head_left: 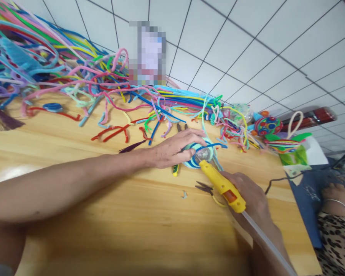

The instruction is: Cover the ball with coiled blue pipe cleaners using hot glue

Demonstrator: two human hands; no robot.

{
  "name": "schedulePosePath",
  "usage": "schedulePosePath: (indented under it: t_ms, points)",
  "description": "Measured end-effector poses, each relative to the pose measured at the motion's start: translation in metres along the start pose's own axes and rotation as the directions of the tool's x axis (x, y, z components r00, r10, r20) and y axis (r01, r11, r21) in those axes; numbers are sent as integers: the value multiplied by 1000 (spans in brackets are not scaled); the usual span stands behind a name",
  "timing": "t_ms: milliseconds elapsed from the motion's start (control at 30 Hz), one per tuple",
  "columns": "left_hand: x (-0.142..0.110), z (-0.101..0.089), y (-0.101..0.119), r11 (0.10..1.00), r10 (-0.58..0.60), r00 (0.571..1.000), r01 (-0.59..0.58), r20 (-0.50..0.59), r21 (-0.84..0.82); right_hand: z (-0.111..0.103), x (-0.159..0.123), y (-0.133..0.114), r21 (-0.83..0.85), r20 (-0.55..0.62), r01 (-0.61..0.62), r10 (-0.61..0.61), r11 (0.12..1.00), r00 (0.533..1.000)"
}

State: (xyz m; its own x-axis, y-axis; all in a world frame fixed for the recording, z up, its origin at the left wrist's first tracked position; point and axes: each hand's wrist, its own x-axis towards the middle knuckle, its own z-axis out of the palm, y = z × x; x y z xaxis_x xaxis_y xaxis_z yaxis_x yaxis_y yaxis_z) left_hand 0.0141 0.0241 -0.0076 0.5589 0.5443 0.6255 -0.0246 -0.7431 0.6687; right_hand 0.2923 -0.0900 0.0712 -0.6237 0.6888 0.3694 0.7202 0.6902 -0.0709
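1. Head view: left hand (178, 150) pinches the round craft piece (204, 153) over the table (137, 214); right hand (251, 191), farther off at lower right, grips the glue gun (220, 184).
2. Gun's axis slants up-left, tip at the piece; contact unclear.
3. Brands, labels, writing: none legible.

I'm getting bright light: glare on wooden tabletop (160, 214) far left, soft shadow below left forearm (63, 184), right hand (251, 191) slightly soft, wall tiles (247, 50) stretched edgeward, pixelated patch (149, 53) upper centre.
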Motion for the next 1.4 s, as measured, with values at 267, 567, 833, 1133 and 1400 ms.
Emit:
schedulePosePath:
  t_ms: [267,567,833,1133,1400]
  points:
    - [1,0,1,1000,-4,1000,4,7,10,3,0,1,-17,-41,-8,7,1000,999]
    - [0,-1,0,1000,-9,1000,8,15,22,3,-7,2,-2,0,-30,30,1000,1000]
    - [1,-1,1,1000,-10,1000,10,4,1,2,-1,-2,4,-38,-23,23,1000,999]
    - [1,-2,1,1000,-25,1000,25,19,6,3,-5,0,-10,-18,-41,41,999,999]
    - [1,-1,1,1000,-16,1000,15,14,10,5,-1,-2,-16,-57,-38,37,999,998]
